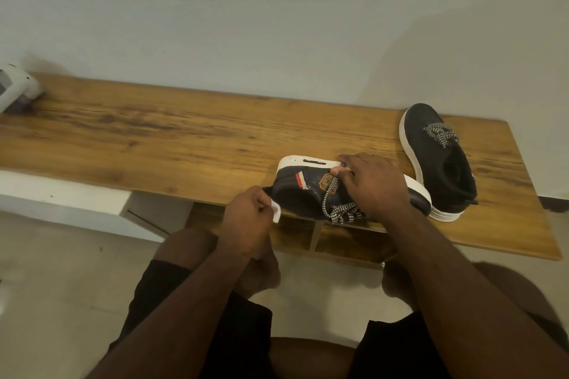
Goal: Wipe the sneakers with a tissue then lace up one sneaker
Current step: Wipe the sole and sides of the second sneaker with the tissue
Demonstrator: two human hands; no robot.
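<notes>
My left hand (246, 218) is pinching a small white tissue (276, 211) right at the heel end of the near sneaker (304, 191), fingers curled tight round it. My right hand (375, 184) is clamped over the top of that same sneaker, thumb and fingers gripping it near the sole and steadying it on its side at the front edge of the counter (184, 138). The zigzag laces (338, 209) hang loose below my right hand and spill over the counter's edge, so no lacing yet on this one, as far as I can see.

The second sneaker (437, 160) sits upright just beyond, touching or nearly touching the first one's toe, its own laces bunched loosely on top. Whether it has had its wipe I can't tell.

My read: I'm in the wiping stage, working round the heel. The lacing of one sneaker is all ahead of me. Over at the far left end of the counter sits a white device (15, 89), well apart from the action.
</notes>
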